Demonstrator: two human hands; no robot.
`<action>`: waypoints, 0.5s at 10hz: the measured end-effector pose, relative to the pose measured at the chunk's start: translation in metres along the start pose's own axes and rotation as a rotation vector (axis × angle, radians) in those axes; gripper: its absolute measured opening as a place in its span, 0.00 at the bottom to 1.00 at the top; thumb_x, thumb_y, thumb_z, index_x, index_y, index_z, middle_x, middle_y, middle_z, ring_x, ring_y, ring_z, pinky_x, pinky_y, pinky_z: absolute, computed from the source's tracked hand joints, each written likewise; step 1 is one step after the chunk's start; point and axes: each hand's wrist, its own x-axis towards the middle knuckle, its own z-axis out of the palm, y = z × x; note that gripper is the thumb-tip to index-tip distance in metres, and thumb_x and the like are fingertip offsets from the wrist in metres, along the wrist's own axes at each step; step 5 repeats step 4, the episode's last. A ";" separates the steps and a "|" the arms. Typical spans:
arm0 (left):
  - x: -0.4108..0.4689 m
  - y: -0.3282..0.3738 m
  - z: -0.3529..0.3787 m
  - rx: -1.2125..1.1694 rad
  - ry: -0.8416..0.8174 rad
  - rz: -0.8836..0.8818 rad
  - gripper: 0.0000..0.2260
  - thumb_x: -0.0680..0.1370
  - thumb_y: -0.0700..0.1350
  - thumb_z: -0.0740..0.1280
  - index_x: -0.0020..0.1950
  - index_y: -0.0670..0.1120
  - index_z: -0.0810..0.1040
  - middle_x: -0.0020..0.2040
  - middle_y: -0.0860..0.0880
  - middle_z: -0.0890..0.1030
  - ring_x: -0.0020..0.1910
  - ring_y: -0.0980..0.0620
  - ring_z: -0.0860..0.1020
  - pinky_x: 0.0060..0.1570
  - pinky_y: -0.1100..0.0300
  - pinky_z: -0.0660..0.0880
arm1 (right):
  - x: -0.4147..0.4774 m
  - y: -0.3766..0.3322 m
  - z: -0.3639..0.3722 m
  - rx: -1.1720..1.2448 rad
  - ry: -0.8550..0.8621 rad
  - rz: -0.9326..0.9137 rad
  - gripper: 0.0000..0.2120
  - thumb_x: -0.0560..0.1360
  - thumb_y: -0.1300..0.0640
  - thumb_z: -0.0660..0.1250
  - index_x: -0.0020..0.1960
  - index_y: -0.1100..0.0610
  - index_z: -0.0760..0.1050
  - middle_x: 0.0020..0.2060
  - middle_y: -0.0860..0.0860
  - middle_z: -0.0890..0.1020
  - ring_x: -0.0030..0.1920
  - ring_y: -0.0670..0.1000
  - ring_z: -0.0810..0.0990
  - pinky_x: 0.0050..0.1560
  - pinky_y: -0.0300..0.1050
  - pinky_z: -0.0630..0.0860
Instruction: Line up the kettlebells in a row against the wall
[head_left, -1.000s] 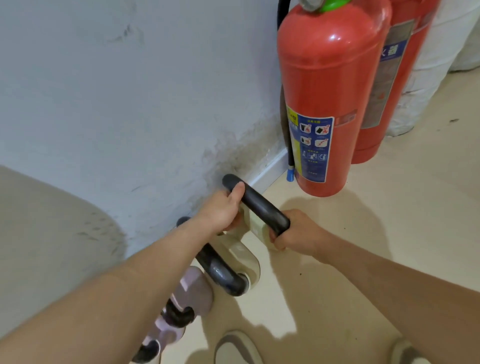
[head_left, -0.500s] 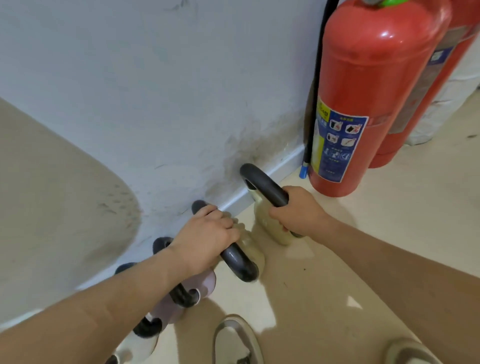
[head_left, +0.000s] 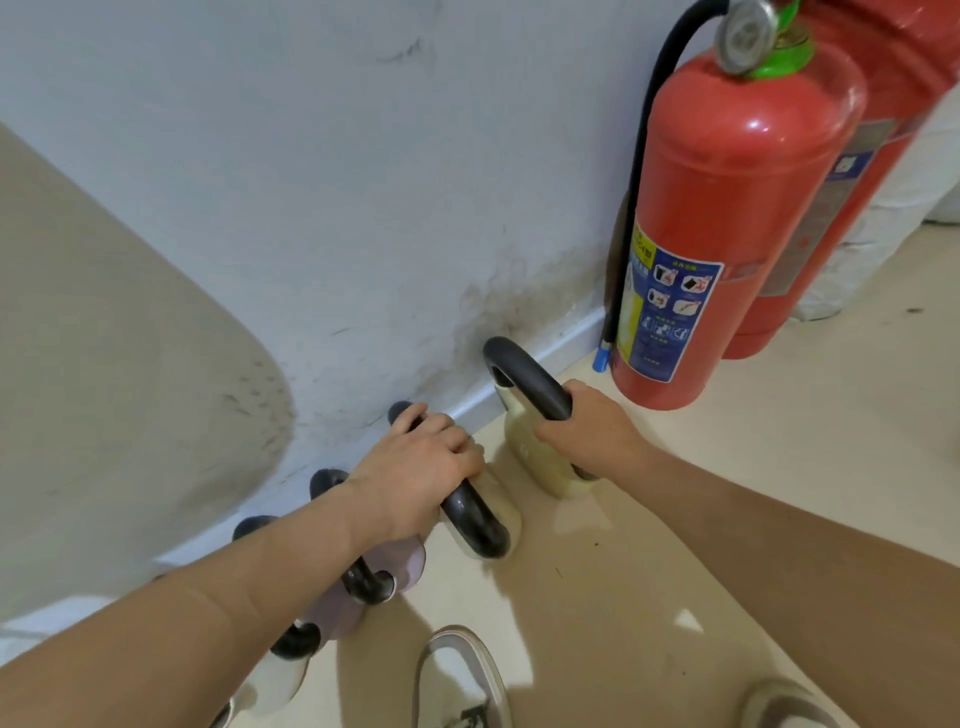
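Our right hand (head_left: 587, 436) grips the black handle of the end kettlebell (head_left: 540, 457), a pale yellow one standing on the floor (head_left: 675, 545) by the foot of the wall (head_left: 311, 208), just short of the red fire extinguisher (head_left: 727, 234). Our left hand (head_left: 415, 478) is closed over the handle of the second pale kettlebell (head_left: 493, 519) beside it; a lilac kettlebell (head_left: 400, 566) and others run on along the wall toward the lower left. To finish well, we judge each base should sit flat by the skirting, handles parallel, gaps even, clear of the extinguisher. Since a second ago, our left hand has moved from the end handle to its neighbour, and the end kettlebell now rests on the floor.
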 end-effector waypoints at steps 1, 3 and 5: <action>-0.016 0.006 -0.006 -0.008 -0.050 -0.102 0.31 0.70 0.44 0.68 0.72 0.52 0.64 0.74 0.44 0.62 0.73 0.42 0.58 0.73 0.48 0.51 | -0.013 -0.003 -0.009 -0.074 -0.094 -0.004 0.18 0.71 0.51 0.69 0.56 0.54 0.65 0.42 0.53 0.75 0.37 0.53 0.77 0.33 0.43 0.72; -0.079 0.012 -0.006 -0.325 0.158 -0.333 0.24 0.76 0.45 0.64 0.71 0.55 0.66 0.72 0.52 0.68 0.69 0.48 0.67 0.59 0.51 0.74 | -0.062 -0.013 -0.038 -0.265 -0.178 -0.083 0.26 0.72 0.54 0.66 0.68 0.54 0.62 0.51 0.56 0.77 0.47 0.57 0.78 0.46 0.49 0.74; -0.116 0.019 -0.007 -0.353 0.195 -0.352 0.12 0.79 0.50 0.62 0.61 0.54 0.77 0.58 0.54 0.78 0.56 0.51 0.76 0.51 0.57 0.75 | -0.086 -0.020 -0.055 -0.298 -0.225 -0.112 0.28 0.73 0.54 0.66 0.71 0.52 0.61 0.58 0.57 0.78 0.55 0.57 0.78 0.56 0.51 0.76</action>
